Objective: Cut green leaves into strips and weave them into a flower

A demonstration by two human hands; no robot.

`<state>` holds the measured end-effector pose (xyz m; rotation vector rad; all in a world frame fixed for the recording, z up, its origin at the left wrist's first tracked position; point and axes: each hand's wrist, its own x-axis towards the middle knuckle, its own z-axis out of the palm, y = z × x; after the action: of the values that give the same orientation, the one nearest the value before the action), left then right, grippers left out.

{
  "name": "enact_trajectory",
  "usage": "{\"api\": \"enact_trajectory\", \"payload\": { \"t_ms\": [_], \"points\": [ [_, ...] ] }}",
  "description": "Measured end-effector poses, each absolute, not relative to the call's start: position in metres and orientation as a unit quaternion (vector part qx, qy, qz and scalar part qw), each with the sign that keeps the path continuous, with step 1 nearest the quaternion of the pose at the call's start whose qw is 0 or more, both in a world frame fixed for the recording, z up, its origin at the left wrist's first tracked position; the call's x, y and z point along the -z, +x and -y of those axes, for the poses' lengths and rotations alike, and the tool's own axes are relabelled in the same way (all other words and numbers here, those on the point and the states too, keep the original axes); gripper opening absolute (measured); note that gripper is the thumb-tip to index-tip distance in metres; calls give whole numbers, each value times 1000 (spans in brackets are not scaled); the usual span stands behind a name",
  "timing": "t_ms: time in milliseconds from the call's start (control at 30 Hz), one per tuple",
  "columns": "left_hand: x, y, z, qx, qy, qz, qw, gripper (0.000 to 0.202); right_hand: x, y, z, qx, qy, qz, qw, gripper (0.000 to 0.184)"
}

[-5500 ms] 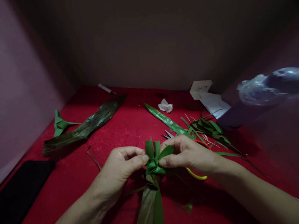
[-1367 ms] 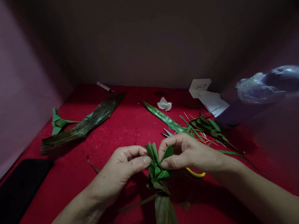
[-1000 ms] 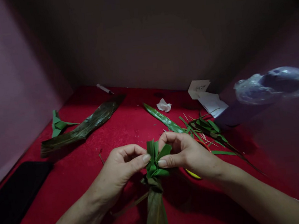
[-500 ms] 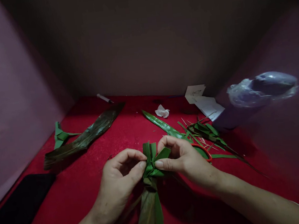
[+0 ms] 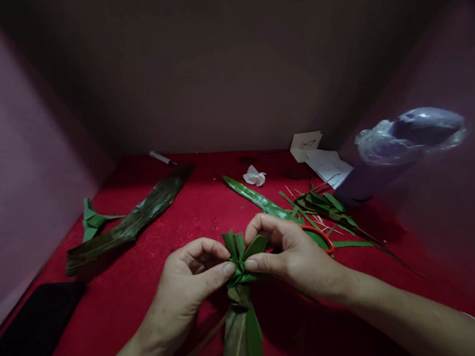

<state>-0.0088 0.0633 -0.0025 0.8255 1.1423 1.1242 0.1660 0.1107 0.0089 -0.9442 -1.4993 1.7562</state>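
Observation:
Between my two hands is a folded green leaf piece (image 5: 239, 278), with short strips standing up at its top and long leaf ends hanging down toward me. My left hand (image 5: 191, 280) pinches its left side between thumb and fingers. On the other side, my right hand (image 5: 291, 252) grips it with the thumb in front, beside an upright leaf flap. Just behind my right wrist, the red handle of a pair of scissors (image 5: 329, 240) shows; the rest is hidden. A long green leaf (image 5: 257, 198) lies behind my right hand.
At left are a folded leaf figure (image 5: 92, 220), a broad dark leaf (image 5: 139, 215) and a black flat object (image 5: 33, 338). A syringe (image 5: 162, 158), crumpled tissue (image 5: 254, 176), papers (image 5: 328, 167), leaf scraps (image 5: 326, 205) and a plastic-wrapped purple container (image 5: 390, 166) lie farther back and right.
The whole view has shifted slightly. Both hands keep their pinch on the folded leaf, and its upright strips at the top look a little more spread.

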Motion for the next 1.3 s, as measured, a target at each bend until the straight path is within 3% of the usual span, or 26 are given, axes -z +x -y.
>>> {"api": "enact_trajectory", "payload": {
  "t_ms": [433,633,1300],
  "points": [
    [1,-9,-60,-474,371,-508,617,10,-9,167,-110,-659,-369,581,301,23],
    [4,-10,-60,-484,378,-500,611,10,-10,167,-111,-687,-365,561,283,31],
    [9,-8,-62,-508,388,-459,617,10,-13,165,-107,-611,-405,618,283,22]
  ]
}}
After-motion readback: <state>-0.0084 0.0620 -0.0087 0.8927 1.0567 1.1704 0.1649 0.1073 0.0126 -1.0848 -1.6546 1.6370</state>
